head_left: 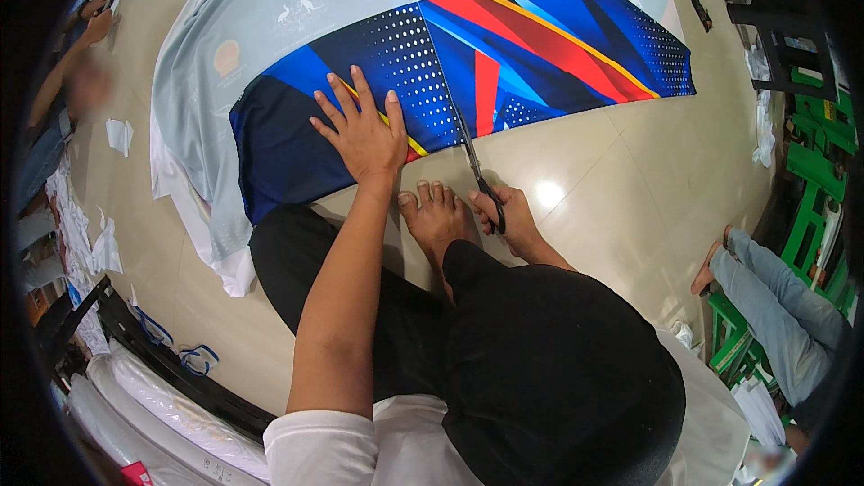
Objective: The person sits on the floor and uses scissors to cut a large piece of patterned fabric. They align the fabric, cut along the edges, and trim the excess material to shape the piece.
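Observation:
A printed fabric piece point(292, 139) in blue, navy, red and yellow with white dots lies flat across the floor ahead of me. My left hand point(367, 137) rests flat on its left half, fingers spread, palm pressing the cloth. In my right hand point(508, 220) are black-handled scissors point(474, 162), their blades reaching over the near edge of the fabric. A thin line between two print designs runs from the blades to the far edge; whether it is cut or printed I cannot tell. My bare foot point(436, 218) sits between my hands, just short of the cloth.
Under the far side spreads a pale grey printed fabric point(193, 72). Wrapped rolls point(162, 405) and blue sandals point(198, 358) lie at lower left. Green frames point(814, 171) line the right, near another person's legs point(765, 292). At far left is another person's arm point(67, 63).

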The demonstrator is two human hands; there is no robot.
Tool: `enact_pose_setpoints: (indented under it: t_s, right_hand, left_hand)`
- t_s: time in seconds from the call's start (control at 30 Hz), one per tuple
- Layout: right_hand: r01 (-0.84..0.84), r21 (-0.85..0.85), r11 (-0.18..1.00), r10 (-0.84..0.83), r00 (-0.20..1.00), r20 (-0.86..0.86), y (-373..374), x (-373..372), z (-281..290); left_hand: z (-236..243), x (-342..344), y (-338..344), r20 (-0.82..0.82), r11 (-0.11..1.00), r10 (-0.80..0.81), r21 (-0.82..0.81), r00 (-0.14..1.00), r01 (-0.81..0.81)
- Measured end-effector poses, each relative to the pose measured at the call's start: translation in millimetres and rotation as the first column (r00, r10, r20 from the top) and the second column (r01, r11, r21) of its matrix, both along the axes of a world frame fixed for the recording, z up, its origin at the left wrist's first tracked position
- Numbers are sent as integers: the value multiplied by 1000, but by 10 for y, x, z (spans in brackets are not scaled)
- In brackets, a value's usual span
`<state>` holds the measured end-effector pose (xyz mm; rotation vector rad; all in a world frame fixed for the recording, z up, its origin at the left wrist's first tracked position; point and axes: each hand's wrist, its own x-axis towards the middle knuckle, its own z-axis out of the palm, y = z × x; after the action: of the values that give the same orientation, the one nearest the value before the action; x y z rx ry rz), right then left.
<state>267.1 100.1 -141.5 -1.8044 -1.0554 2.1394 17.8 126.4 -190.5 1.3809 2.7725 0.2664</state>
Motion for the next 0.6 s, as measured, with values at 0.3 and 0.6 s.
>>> enact_pose_setpoints:
  t_s: [0.3, 0.6]
  right_hand:
    - [-4, -7, 1000, 4, 1000, 21, 117, -141, 11]
    - [3, 2, 1000, -3, 999, 43, 94, -134, -40]
  left_hand:
    - [-3, -2, -4, 4, 1000, -1, -2, 1000, 1]
    - [5, -1, 2, 9, 1000, 0, -9, 1000, 0]
